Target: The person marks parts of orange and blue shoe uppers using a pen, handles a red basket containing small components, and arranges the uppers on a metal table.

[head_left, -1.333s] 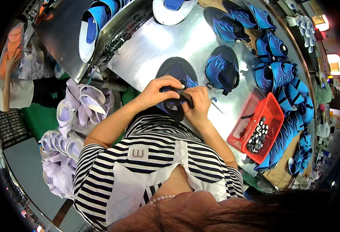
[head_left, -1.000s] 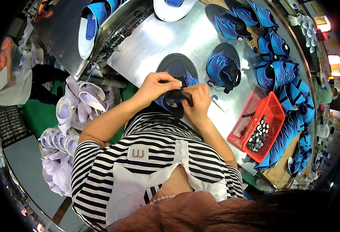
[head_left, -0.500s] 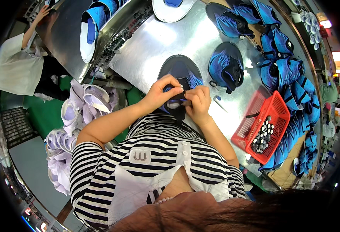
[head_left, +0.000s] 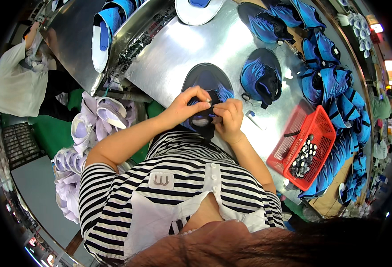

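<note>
A black and blue shoe upper [head_left: 207,73] lies at the table's near edge, its dark toe part away from me. Over its opening my left hand [head_left: 190,104] pinches thumb and finger together at a small dark piece. Close beside it, my right hand [head_left: 228,118] is also closed, fingertips almost meeting the left ones. What sits between the fingertips is too small to name; a dark flap shows under the right fingers. A second blue and black shoe upper [head_left: 260,73] rests just to the right.
A red plastic basket [head_left: 322,120] of small black and white round parts stands at right, near a small white and blue tool [head_left: 254,119]. Many blue uppers [head_left: 322,84] are piled along the right edge. White uppers [head_left: 89,124] hang at left; a co-worker [head_left: 22,84] stands beyond.
My hands stay over the same upper with only slight finger movement; a dark flap now shows by the right fingers. The co-worker's arm at left has drawn in.
</note>
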Demonstrator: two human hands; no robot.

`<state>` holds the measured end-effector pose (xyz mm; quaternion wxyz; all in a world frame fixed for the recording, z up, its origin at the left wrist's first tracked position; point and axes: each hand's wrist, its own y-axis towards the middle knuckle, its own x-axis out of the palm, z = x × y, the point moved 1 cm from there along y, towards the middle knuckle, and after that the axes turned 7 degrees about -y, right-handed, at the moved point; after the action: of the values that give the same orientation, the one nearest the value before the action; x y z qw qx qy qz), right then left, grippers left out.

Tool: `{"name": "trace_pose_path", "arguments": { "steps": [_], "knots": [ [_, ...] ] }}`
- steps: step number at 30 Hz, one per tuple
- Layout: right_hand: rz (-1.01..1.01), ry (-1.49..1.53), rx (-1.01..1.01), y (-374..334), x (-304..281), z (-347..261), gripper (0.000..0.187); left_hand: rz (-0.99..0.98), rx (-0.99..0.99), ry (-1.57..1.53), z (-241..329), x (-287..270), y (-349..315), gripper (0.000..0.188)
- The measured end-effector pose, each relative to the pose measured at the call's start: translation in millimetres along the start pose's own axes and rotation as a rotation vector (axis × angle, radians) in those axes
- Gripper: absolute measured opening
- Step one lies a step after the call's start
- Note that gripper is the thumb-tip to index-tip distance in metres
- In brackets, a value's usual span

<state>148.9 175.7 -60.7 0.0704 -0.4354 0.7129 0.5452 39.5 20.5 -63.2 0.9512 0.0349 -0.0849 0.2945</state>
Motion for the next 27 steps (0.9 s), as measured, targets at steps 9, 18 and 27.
{"name": "trace_pose_path", "arguments": {
  "steps": [9,18,27],
  "knots": [
    [-0.128,0.001,0.114,7.8,-6.2,-3.0,0.051,-0.128,0.256,0.980,47.1,12.5,-14.2,0.059],
    [-0.128,0.045,0.145,20.5,-9.2,-5.0,0.033,-0.153,0.314,0.973,52.5,10.4,-1.6,0.039],
    [-0.221,0.711,1.067,86.5,-73.7,28.7,0.031,-0.030,0.724,0.948,133.1,-13.5,59.4,0.047]
  ]
}}
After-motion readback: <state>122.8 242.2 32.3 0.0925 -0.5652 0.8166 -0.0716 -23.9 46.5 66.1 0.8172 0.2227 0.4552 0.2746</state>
